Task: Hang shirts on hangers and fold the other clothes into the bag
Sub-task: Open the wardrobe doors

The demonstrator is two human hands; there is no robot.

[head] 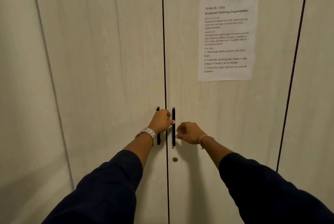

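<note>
Two shut pale wood wardrobe doors fill the head view, left door [108,79] and right door [226,115]. Each carries a black vertical bar handle beside the centre gap. My left hand [161,121] grips the left handle [158,139], which shows above and below my fist. The right handle [173,113] stands free. My right hand [188,132] hovers just right of that handle with its fingers curled, and no finger is seen round the bar. No shirts, hangers or bag are in view.
A printed task sheet [226,38] is taped on the right door. A small round lock [175,159] sits below the handles. Another door panel [316,79] lies at the far right, and a plain wall [16,97] at the left.
</note>
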